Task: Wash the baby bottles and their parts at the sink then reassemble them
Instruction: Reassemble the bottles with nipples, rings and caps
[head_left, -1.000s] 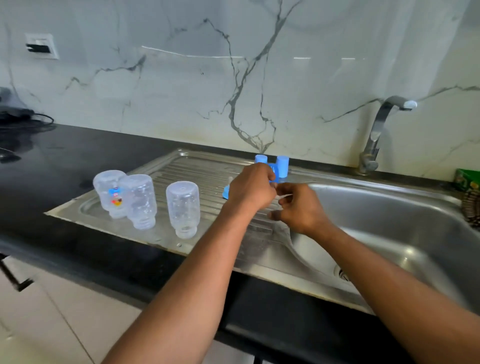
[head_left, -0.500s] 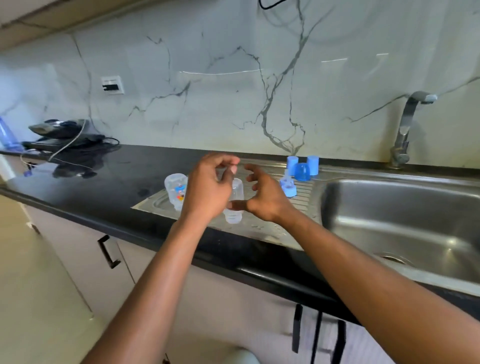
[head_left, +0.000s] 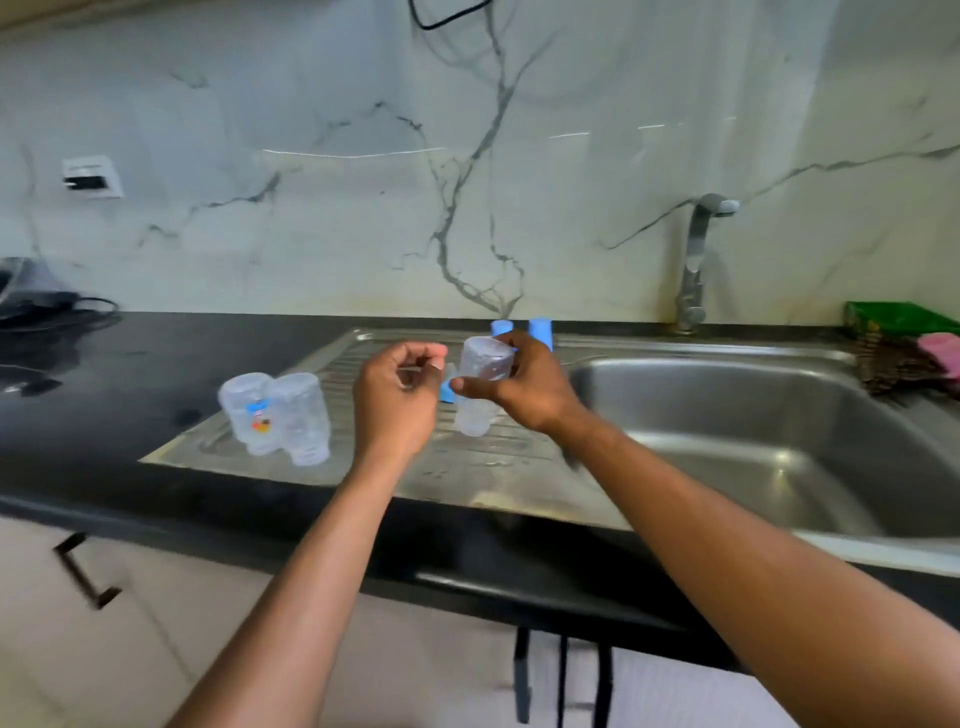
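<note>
Up comes the third bottle (head_left: 480, 387): half a second ago it stood neck-down on the draining board (head_left: 467, 467), and now the right hand (head_left: 524, 387) has it wrapped, thumb across the front and fingers round the back, neck pointing down and clear of the steel. The left hand (head_left: 400, 400) has drawn in beside it, fingers curled, and something small and clear seems pinched at the fingertips; I can't make out what it is, the blur is too strong.

The other two bottles (head_left: 283, 415) stand inverted and touching each other at the board's left end. Blue caps (head_left: 522, 330) sit at the back rim, and a blue ring (head_left: 447, 389) peeks out between the hands.

What could spoil it? Wet plastic, I'd judge. The hold sits high on a smooth, possibly slick body, so turning it mouth-up could let it slip and drop onto the board or roll into the sink basin (head_left: 753, 431). And that tiny part in the left fingers could easily be fumbled and lost.
</note>
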